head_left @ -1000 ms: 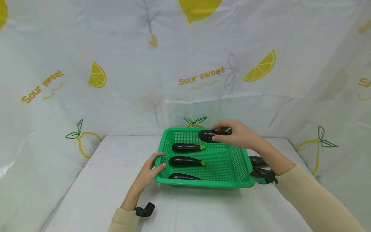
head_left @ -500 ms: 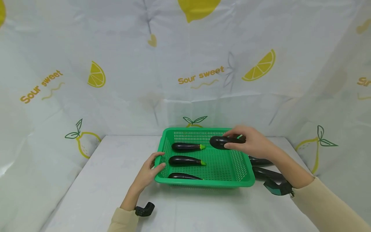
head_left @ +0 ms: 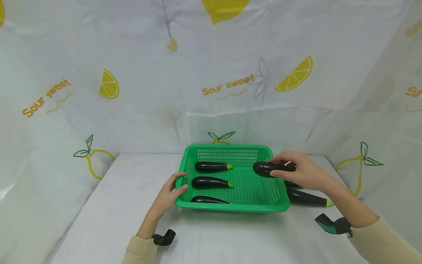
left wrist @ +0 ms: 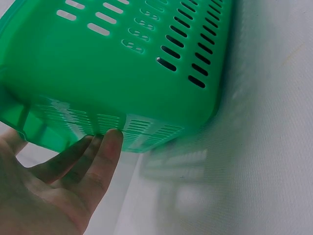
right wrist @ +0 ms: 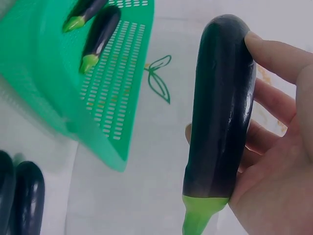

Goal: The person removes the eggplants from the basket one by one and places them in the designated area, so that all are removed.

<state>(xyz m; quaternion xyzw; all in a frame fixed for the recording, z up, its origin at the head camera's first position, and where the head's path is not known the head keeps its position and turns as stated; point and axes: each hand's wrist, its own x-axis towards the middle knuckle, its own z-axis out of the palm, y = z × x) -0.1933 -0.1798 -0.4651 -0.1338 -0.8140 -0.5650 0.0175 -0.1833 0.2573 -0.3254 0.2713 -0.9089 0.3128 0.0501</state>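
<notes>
My right hand (head_left: 304, 170) holds a dark purple eggplant (head_left: 263, 169) over the right rim of the green plastic basket (head_left: 230, 208). In the right wrist view, thumb and fingers wrap this eggplant (right wrist: 220, 107), its green stem end pointing down. My left hand (head_left: 169, 192) grips the basket's left side. The left wrist view has the fingers (left wrist: 105, 156) against the slotted outer wall, with the thumb by the rim. Inside the basket lie a back eggplant (head_left: 211, 166), a middle eggplant (head_left: 211, 182) and a front eggplant (head_left: 207, 200), partly hidden by the front rim.
Right of the basket, an eggplant (head_left: 306, 198) lies on the white-covered table (head_left: 230, 238). Another eggplant (head_left: 291, 184) just behind it is partly covered by my right hand. A lemon-printed sheet (head_left: 148, 110) hangs at the back and sides.
My right hand has carried its eggplant rightward and somewhat lower, from above the basket's back part to its right rim. The eggplants on the table show more. My left hand has stayed in place.
</notes>
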